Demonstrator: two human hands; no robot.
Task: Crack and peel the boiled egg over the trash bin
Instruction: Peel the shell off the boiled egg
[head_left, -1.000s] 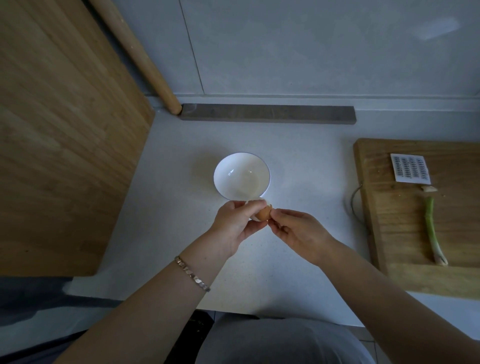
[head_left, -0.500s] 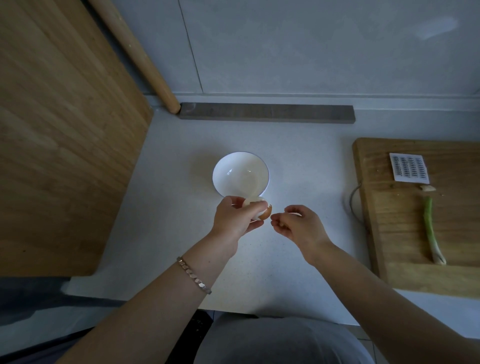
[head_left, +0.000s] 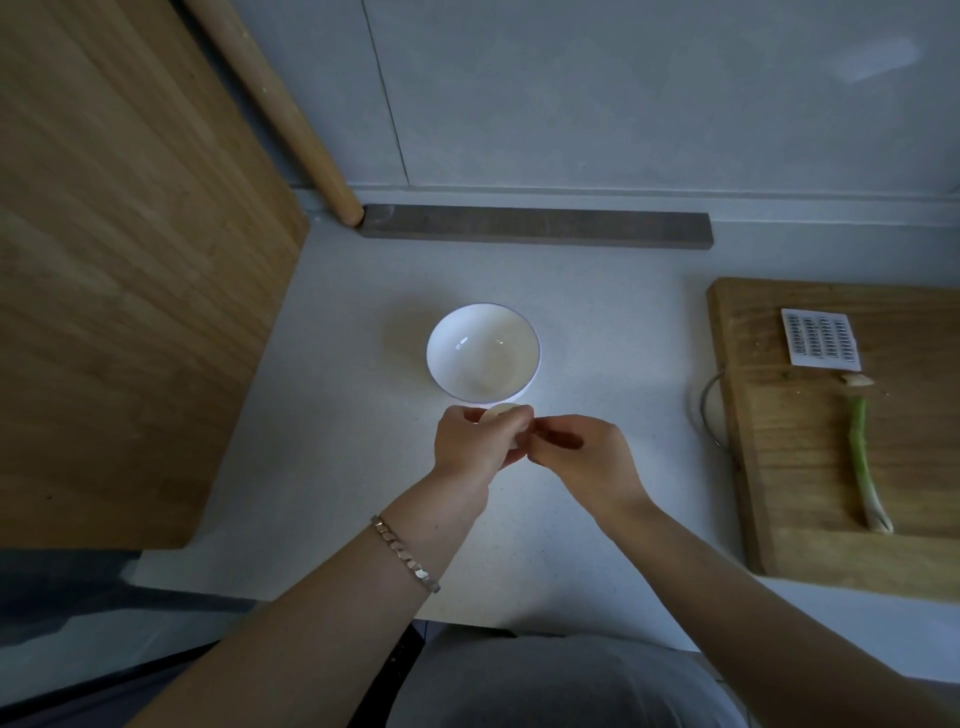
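White egg (head_left: 500, 415) clasped in left hand (head_left: 470, 448) fingers; right hand (head_left: 582, 457) fingers pinched at its side.

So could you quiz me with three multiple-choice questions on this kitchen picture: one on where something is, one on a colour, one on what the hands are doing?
1. Where does the green onion lie?
A. in the bowl
B. on the cutting board
C. on the floor

2. What colour is the bowl?
A. white
B. red
C. black

3. What holds the egg?
A. nothing
B. the right hand alone
C. the left hand

Answers: 1 B, it rests on the cutting board at right. 2 A, white inside and out. 3 C, the left hand wraps it while the right hand pinches beside it.
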